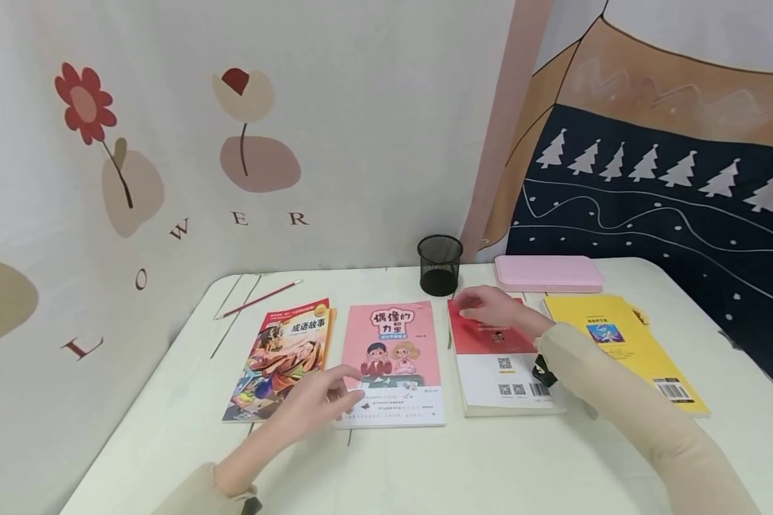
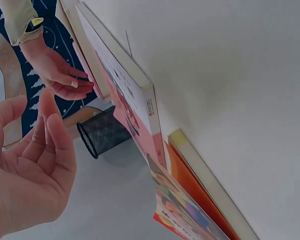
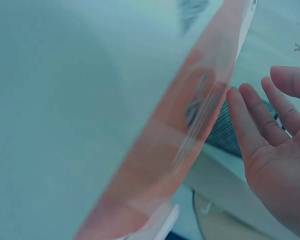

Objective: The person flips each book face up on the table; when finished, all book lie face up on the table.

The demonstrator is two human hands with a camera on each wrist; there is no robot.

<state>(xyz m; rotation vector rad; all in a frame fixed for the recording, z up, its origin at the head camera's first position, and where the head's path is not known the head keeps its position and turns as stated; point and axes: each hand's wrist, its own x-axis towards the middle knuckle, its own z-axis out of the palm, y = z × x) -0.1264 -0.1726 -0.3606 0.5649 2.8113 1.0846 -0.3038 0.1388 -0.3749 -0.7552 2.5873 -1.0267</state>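
My left hand (image 1: 318,400) is over the lower left of a pink book (image 1: 393,322) with two cartoon children on its cover. In the left wrist view its fingers are loosely bent, with nothing between them. The right hand (image 1: 497,309) is over the upper part of a red-and-white book (image 1: 483,375), hiding some of the cover. Fairly straight fingers (image 3: 255,120) and an empty palm show in the right wrist view. A colourful storybook (image 1: 282,357) lies left of the pink book. Below the right forearm, a yellow book (image 1: 618,350) is partly covered.
Behind the books stand a black mesh pen holder (image 1: 439,261) and a pink pencil case (image 1: 547,273). A red pencil (image 1: 262,299) lies at the back left of the pale table (image 1: 386,472). Printed fabric (image 1: 373,129) hangs along the far edge.
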